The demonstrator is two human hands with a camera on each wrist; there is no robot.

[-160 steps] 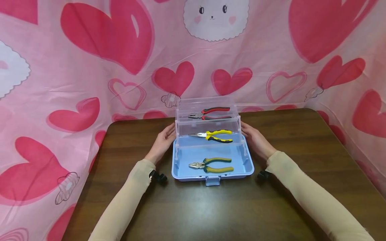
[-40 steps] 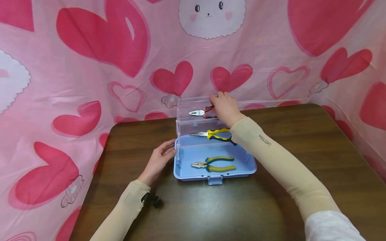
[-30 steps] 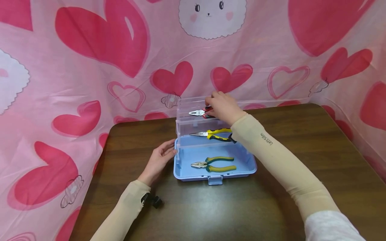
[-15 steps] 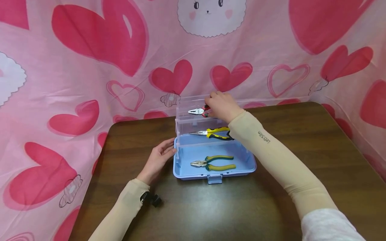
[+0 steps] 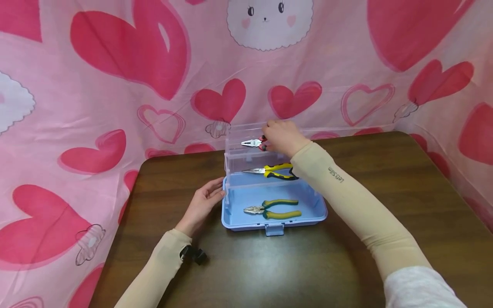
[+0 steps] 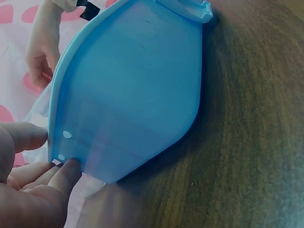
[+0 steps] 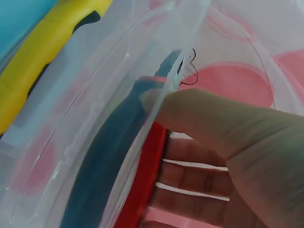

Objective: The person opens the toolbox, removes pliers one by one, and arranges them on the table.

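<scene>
Right hand pinches far red pliers, not yet out; relaxed left hand touches toolbox. Other pliers lie untouched.

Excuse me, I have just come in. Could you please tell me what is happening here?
A person's right hand grips the red-and-black pliers by the handles, at the upper clear tray of an open blue toolbox. The left hand touches the box's left side. The yellow-and-black pliers lie in the lower clear tray, and the green-handled pliers lie on the box's bottom.
</scene>
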